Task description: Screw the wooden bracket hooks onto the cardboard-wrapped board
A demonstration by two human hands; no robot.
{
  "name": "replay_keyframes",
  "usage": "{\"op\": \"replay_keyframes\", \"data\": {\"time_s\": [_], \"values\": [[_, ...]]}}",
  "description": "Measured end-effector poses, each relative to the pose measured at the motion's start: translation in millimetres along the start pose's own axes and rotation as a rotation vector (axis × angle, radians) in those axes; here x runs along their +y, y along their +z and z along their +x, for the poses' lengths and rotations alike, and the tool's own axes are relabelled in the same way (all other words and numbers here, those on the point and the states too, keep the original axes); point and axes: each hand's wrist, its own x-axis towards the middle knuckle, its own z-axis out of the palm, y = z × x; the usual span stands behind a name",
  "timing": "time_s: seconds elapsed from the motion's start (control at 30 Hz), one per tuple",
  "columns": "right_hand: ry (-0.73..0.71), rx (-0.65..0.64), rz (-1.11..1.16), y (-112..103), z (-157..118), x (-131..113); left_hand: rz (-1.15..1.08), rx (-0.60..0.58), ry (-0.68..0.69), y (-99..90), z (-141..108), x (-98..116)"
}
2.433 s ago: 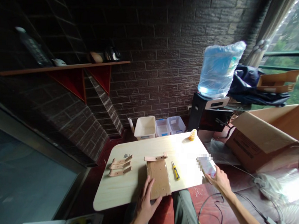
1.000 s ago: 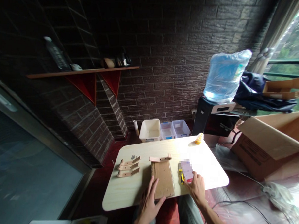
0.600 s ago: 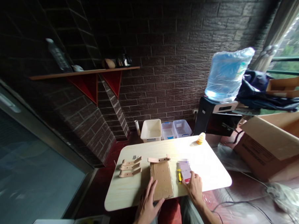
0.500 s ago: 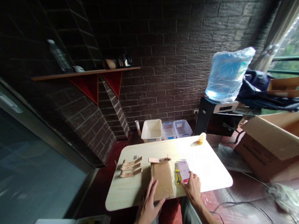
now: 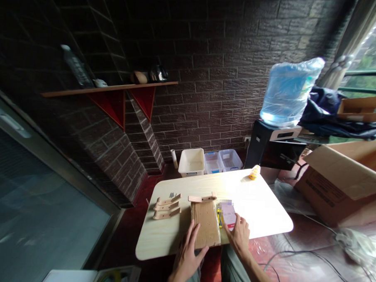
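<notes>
My left hand (image 5: 188, 250) has its fingers spread over the near left edge of a flat brown cardboard piece (image 5: 204, 223). A curved wooden bracket (image 5: 202, 198) with dark holes lies across its far end. On the right, my right hand (image 5: 240, 234) straddles the near end of a thin pale lilac rectangle (image 5: 228, 212) with a red band, thumb at one side and fingers at the other. Between it and the cardboard lies a yellow and black tool (image 5: 220, 219), its kind unclear. More wooden brackets (image 5: 167, 206) and several small metal screws (image 5: 172, 195) lie on the left.
The pale table (image 5: 152, 239) has rounded corners. A small yellow and white object (image 5: 254, 172) stands at its far right corner. Beyond are a cream bin (image 5: 191, 162) and clear boxes, a water dispenser (image 5: 263, 140) and a large carton (image 5: 338, 185). Cables cross the floor.
My right hand and the lilac rectangle have shifted left, closer to the cardboard. The yellow and black tool now lies right beside the cardboard's edge. My left hand stays on the cardboard.
</notes>
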Motion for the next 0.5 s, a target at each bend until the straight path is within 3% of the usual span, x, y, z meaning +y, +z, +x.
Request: {"op": "replay_keyframes", "data": {"time_s": [0.1, 0.3, 0.5], "values": [[-0.062, -0.042, 0.032, -9, 2, -2, -0.011, 0.013, 0.026, -1.7, -2, -3], [-0.358, -0.307, 0.127, -10, 8, -28, -0.001, 0.024, 0.034, -5.5, -8, -9], [-0.385, -0.402, 0.113, 3, 8, -42, 0.001, 0.015, 0.007, -13.4, -22, -13]]}}
